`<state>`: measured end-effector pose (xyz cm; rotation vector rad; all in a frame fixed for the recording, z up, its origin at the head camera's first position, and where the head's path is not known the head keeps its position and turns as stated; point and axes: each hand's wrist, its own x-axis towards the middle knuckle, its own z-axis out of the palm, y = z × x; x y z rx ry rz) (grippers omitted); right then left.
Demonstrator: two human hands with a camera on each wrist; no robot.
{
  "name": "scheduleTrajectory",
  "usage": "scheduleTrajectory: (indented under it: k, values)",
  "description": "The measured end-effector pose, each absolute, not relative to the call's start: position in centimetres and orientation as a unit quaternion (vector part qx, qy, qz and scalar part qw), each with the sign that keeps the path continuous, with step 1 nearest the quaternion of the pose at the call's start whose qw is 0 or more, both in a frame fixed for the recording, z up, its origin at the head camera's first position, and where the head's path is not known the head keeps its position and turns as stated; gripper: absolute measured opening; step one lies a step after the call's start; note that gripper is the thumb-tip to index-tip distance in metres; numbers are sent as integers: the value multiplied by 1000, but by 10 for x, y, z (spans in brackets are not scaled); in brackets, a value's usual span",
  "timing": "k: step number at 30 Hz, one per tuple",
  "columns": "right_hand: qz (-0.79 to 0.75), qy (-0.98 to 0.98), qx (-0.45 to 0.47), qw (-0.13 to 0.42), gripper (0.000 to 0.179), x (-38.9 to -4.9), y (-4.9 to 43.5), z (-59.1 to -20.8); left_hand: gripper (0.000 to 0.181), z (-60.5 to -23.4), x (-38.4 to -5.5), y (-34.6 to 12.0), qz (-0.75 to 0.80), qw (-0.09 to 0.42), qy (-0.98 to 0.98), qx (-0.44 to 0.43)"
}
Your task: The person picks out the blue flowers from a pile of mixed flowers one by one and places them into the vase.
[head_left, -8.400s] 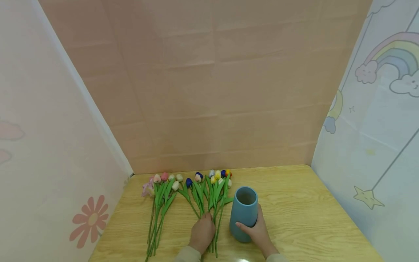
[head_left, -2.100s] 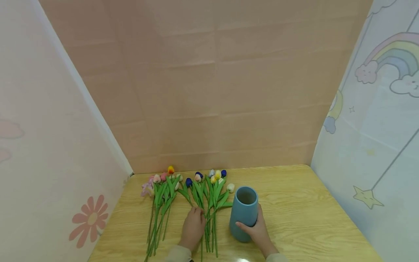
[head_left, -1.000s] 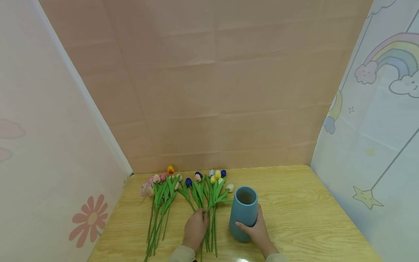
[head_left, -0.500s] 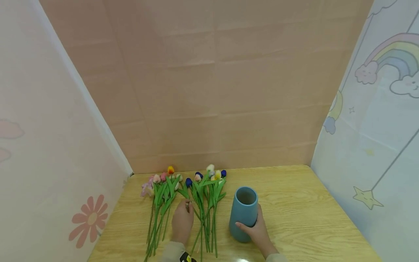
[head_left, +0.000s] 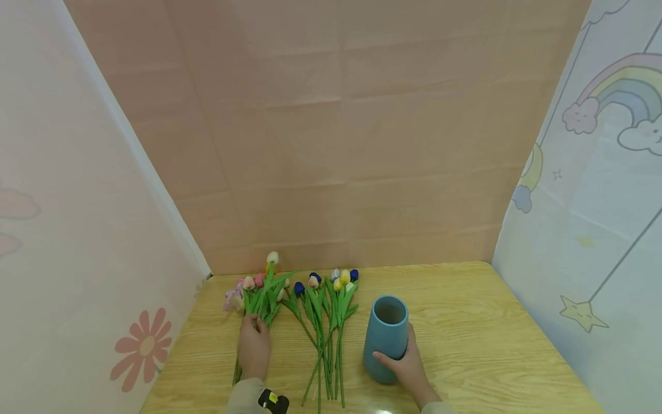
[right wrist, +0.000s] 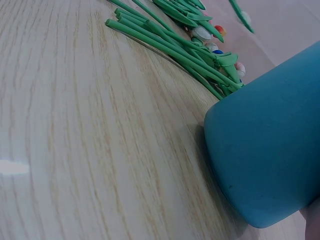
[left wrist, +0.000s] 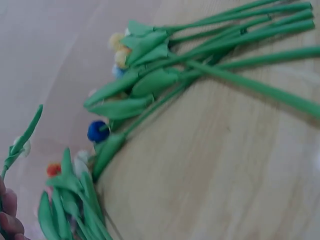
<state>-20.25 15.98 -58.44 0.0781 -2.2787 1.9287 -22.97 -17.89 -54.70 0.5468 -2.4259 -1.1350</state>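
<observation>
Evidently the white tulip (head_left: 273,257) was the piece being handled: it stood up over the bunch on the left (head_left: 266,302), its head at about twelve to one o'clock from the left hand (head_left: 254,348). The left grip pinched the stem, with fingers curled in around it in the left wrist view. Both wrist views showed its head off the tabletop (head_left: 465,333), apart from the other blooms.

Handling it well seemed to call for a light pinch and a slow, level wrist, since the long leaf could have hooked the leaves beneath. Lining the stem up with the bunched stems before any slackening of the fingers looked the neatest way; a drop from height risked scattering them.

The central tulips (head_left: 340,313), blue, yellow and pale, lay toward two o'clock from that hand, some stems crossing near the bottom. At three o'clock the blue vase (head_left: 383,339) stood upright, with no flowers showing at its mouth. The right grip held it from four o'clock, thumb across the near side; steady, gentle pressure there appeared enough to keep it from tipping.
</observation>
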Motion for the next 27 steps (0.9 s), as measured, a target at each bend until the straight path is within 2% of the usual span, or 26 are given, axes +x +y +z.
scheduleTrajectory:
  k: [10,27]
  values:
    - [644,-761,24,74,93,-202,160,-584,28,-571,-220,-196,-372,160,-882,243]
    - [647,-758,24,73,94,-203,160,-583,22,-587,-216,-197,-348,116,-898,245]
